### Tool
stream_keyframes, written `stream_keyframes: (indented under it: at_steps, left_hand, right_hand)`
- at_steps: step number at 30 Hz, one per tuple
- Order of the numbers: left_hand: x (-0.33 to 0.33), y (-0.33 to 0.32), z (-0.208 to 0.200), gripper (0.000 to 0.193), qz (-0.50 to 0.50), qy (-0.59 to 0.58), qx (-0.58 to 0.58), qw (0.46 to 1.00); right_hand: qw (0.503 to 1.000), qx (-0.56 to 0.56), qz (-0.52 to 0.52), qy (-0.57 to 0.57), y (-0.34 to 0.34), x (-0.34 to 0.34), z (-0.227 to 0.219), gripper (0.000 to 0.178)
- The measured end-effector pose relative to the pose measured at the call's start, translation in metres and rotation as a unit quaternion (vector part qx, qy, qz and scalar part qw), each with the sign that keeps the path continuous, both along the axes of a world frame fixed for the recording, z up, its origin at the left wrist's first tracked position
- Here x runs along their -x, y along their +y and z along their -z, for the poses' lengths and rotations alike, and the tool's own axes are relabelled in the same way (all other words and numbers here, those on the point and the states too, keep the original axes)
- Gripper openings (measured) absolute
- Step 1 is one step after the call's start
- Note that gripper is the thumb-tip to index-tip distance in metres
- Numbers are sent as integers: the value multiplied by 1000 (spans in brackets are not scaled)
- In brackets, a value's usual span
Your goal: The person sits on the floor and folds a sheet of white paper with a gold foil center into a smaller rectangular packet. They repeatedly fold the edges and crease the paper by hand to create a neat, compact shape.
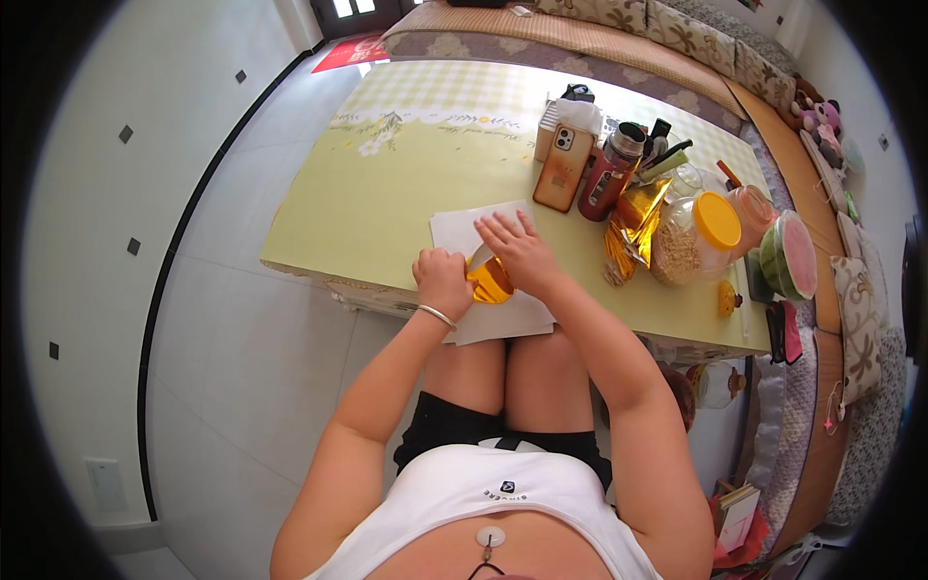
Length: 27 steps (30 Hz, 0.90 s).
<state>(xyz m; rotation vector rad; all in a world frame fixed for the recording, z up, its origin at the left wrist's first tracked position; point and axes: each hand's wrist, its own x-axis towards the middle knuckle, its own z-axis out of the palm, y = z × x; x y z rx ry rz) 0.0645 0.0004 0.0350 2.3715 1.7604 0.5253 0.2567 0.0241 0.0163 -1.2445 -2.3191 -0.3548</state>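
Note:
A shiny gold foil piece [491, 282] lies over several white paper sheets [522, 321] at the table's near edge. My left hand [445, 278] is closed on the foil's left side, its fingers curled under. My right hand [520, 253] rests flat across the paper, fingers stretched out toward the far side; its palm edge touches or nearly touches the foil's right end. What lies under the right palm is hidden. The front of the sheets hangs over the table edge, above my thighs.
On the table [387, 213], right of the paper, stand a phone [565, 166], a red thermos [607, 179], more gold foil [638, 217], a yellow-lidded jar [677, 249] and a cut watermelon [788, 256]. A cushioned bench [812, 203] runs along the right.

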Motion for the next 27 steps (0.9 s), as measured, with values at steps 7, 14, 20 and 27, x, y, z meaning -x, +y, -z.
stream_keyframes:
  at_steps: [7, 14, 20, 27]
  left_hand:
    - [-1, -5, 2, 26, -4, -20, -71, 997]
    - [-22, -19, 34, 20, 82, 52, -210, 973]
    - [-15, -53, 57, 46, 63, 108, -184, 975]
    - [23, -60, 46, 38, 100, 63, -239, 964]
  right_hand:
    - [981, 149, -19, -125, -3, 5, -38, 43]
    - [981, 127, -109, -99, -9, -4, 2, 42]
    - [965, 257, 6, -43, -26, -39, 13, 67]
    - [957, 290, -7, -23, -25, -52, 6, 68]
